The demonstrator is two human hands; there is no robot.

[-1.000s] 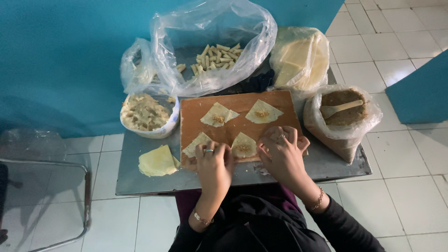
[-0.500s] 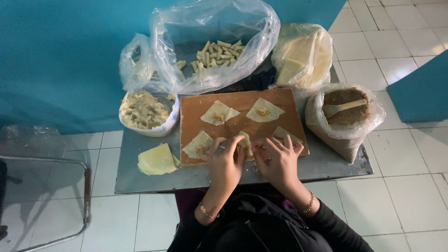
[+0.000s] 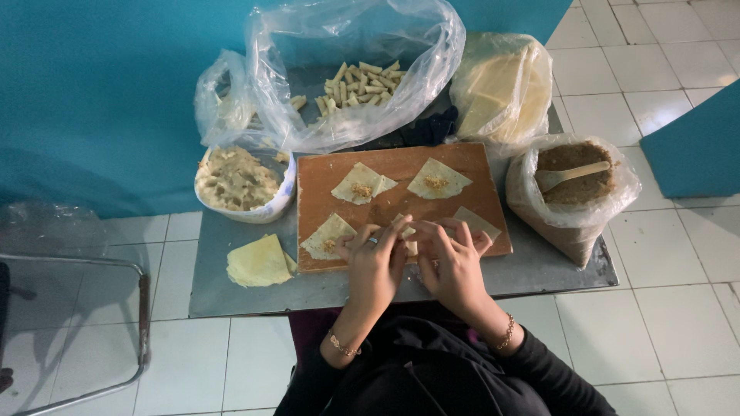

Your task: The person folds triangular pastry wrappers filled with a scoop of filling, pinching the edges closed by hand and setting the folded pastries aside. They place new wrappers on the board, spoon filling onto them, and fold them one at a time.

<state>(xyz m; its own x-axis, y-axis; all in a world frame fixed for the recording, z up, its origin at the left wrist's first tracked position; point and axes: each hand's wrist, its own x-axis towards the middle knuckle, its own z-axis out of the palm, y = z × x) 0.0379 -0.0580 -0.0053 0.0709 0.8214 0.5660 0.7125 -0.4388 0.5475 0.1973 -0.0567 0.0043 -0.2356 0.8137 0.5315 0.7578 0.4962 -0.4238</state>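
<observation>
Both hands on one wrapper (image 3: 406,233) at board (image 3: 324,166) near edge: left hand (image 3: 375,262), right hand (image 3: 451,262) pinch-rolling it. Three filled wrappers unrolled, one bare; finished rolls (image 3: 354,83) in bag at table's far edge.

Left hand: your left hand (image 3: 375,266) is palm down, fingers curled inward toward the right, a ring on one finger.
Right hand: your right hand (image 3: 451,260) sits just beside it, palm down, fingers bent toward the left.
Contact: the fingertips of both hands meet between them, pinched together.
Wrists: a thin bracelet on each wrist, dark sleeves behind.
Forearms: both angle in from your body and converge.
</observation>
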